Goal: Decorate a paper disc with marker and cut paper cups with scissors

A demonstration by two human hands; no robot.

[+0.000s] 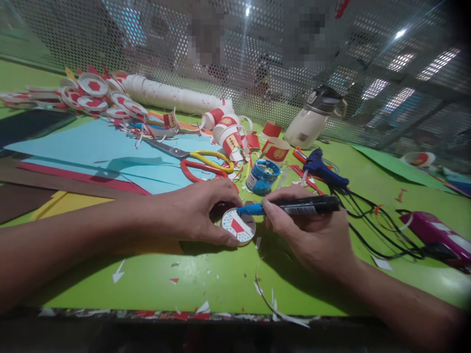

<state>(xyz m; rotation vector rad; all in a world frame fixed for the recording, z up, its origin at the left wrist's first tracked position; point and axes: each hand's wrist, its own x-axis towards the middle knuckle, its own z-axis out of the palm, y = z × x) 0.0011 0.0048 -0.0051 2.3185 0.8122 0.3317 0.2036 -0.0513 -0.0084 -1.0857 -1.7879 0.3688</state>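
Note:
Between the thumb and fingers of my left hand (pixel 195 211) is a small round white disc (pixel 239 238), steadied on the green table. The disc carries a red patch and many blue dots. My right hand (pixel 309 230) grips a black marker (pixel 309 205) whose blue-coated tip touches the disc's upper part. A small open jar of blue paint (pixel 263 176) stands just beyond the disc. Scissors (pixel 206 164) with red and yellow handles lie past my left hand, their blades over light blue paper (pixel 84 147).
Red and white paper discs (pixel 93 86) are heaped at the back left, beside a long row of stacked white cups (pixel 172 95). Cut cup pieces (pixel 228 132), a bottle (pixel 316 117), a blue glue gun (pixel 324 169) and a magenta corded device (pixel 437 238) lie around. Paper scraps litter the front edge.

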